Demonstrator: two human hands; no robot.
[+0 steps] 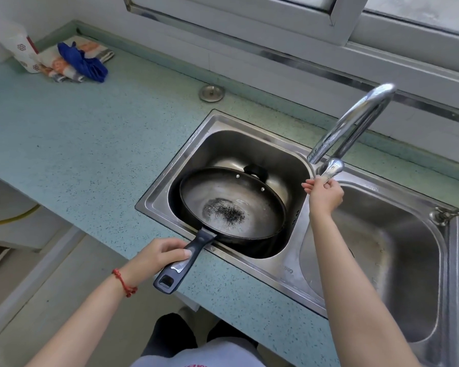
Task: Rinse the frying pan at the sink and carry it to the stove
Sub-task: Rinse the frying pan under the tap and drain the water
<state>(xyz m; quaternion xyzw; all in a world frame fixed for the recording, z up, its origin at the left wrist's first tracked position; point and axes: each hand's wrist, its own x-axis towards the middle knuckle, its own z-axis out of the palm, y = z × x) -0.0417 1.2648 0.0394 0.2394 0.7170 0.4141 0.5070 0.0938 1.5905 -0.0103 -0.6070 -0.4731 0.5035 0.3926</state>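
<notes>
The left hand (161,254) is grasping the pan (233,205) by its handle (183,262), fingers curled round it in a firm grip, holding the pan inside the left basin of the sink (284,263) so that any water will be running off into the basin and not onto the worktop (90,144). The handle is sticking out over the sink's front rim, which is keeping the hand dry and clear. The right hand (325,194) is pinching the lever (330,168) of the tap (355,120), probably to be starting the flow; no water is showing yet. The spout is ending near the divider, beside the pan's far edge, so the pan may need shifting under it. Dark burnt residue is sitting in the pan's middle. A lid (257,172) is lying beneath the pan.
</notes>
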